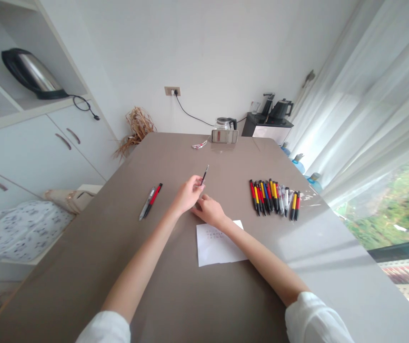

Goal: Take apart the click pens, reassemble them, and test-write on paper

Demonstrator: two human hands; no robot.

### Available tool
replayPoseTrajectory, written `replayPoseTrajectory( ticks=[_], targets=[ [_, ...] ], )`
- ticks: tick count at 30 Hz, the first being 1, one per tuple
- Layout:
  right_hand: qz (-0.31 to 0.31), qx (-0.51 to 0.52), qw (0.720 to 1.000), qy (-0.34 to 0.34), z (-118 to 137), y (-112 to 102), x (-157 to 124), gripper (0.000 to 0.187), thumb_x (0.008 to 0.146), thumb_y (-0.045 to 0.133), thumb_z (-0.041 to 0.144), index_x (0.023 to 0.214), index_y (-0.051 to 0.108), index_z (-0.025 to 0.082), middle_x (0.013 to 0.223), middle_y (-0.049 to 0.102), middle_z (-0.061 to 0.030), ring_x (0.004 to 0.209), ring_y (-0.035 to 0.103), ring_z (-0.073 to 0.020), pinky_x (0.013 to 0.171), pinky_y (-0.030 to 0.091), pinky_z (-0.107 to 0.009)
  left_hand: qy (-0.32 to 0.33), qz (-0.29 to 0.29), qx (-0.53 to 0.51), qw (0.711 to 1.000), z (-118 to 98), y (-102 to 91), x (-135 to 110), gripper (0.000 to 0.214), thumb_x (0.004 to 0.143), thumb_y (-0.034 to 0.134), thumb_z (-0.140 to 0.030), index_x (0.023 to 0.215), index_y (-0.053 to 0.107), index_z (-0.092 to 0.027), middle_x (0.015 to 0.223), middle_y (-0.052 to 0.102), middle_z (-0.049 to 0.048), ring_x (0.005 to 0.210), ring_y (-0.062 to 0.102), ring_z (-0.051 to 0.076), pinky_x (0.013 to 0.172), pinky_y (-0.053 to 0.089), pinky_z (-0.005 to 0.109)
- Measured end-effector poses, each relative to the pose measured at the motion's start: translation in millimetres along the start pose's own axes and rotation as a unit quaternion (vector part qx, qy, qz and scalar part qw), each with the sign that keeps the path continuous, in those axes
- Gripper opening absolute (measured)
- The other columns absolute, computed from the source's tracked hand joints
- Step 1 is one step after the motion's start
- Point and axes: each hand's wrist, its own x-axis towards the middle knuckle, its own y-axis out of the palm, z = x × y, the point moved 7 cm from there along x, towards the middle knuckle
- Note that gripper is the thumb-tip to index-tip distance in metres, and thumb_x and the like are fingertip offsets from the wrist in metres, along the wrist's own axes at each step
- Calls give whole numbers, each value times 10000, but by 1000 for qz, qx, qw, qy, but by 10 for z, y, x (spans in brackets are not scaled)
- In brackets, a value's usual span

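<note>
My left hand [187,194] is closed around a thin dark pen part [204,175] that points up and away over the brown table [161,290]. My right hand [209,210] sits just below it with fingers curled; what they hold is hidden. A white sheet of paper [215,247] with faint writing lies under my right wrist. To the right lies a row of several pens [274,196] in red, yellow, black and white. Two pens [150,200], one grey and one red, lie to the left.
At the table's far edge stand a glass pot and a reflective box [224,134], with a small wrapper [199,144] beside them. White cupboards and a kettle [29,74] are at left. A curtained window fills the right side.
</note>
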Motion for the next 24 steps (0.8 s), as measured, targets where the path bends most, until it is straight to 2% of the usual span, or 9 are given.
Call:
replayPoseTrajectory(
  ticks=[5, 9, 11, 13, 17, 19, 22, 24],
  targets=[
    [-1, -30, 999, 17, -57, -36, 13, 212, 796, 405, 263, 862, 594, 192, 906, 553, -80, 860, 524, -186, 654, 395, -242, 4, -1, 9, 1000, 8, 8, 10, 226, 750, 496, -288, 953, 484, -188, 940, 583, 72, 881, 568, 166, 808, 441, 355],
    [-12, -7, 998, 62, -259, -132, 47, 207, 795, 411, 272, 847, 592, 185, 894, 565, -83, 808, 544, -187, 642, 394, -260, -3, -9, -17, 1000, -14, -2, 6, 221, 745, 504, -289, 936, 489, -180, 926, 586, 69, 853, 574, 153, 781, 457, 331],
    [-44, 28, 994, 94, -402, -247, 62, 203, 793, 422, 294, 847, 584, 184, 885, 575, -80, 784, 550, -181, 650, 392, -265, -13, -7, -30, 999, -23, 3, 0, 224, 744, 504, -294, 936, 487, -180, 911, 588, 63, 805, 583, 142, 735, 476, 313],
    [-108, 75, 985, 113, -531, -434, 59, 204, 790, 429, 316, 858, 565, 180, 864, 588, -71, 774, 551, -171, 669, 391, -264, -21, -1, -36, 999, -26, 20, -6, 222, 747, 500, -303, 932, 485, -182, 901, 589, 57, 760, 587, 133, 689, 488, 296],
    [-244, 204, 943, 100, -699, -859, -6, 213, 776, 437, 346, 865, 538, 181, 816, 611, -45, 686, 547, -140, 673, 405, -263, -20, 16, -24, 999, -21, 96, -25, 208, 758, 483, -313, 922, 486, -185, 894, 590, 59, 734, 589, 134, 653, 491, 289],
    [-295, 286, 908, 84, -755, -1034, -56, 249, 758, 453, 363, 901, 528, 173, 826, 613, -53, 659, 544, -132, 649, 422, -261, -16, 27, -11, 999, -19, 149, -41, 214, 759, 482, -315, 930, 489, -186, 894, 592, 63, 735, 591, 138, 657, 488, 298],
    [-319, 398, 857, 68, -792, -1180, -101, 308, 731, 477, 396, 947, 513, 179, 822, 618, -50, 637, 539, -123, 564, 436, -236, -7, 40, 7, 999, -35, 214, -67, 223, 753, 495, -313, 937, 500, -187, 888, 598, 66, 755, 591, 146, 691, 477, 311],
    [-305, 439, 843, 51, -759, -1221, -105, 321, 722, 484, 405, 956, 509, 185, 819, 621, -45, 622, 536, -112, 511, 429, -211, -1, 48, 15, 999, -52, 241, -81, 222, 749, 503, -312, 934, 508, -188, 881, 602, 65, 768, 591, 150, 707, 469, 312]
  ],
)
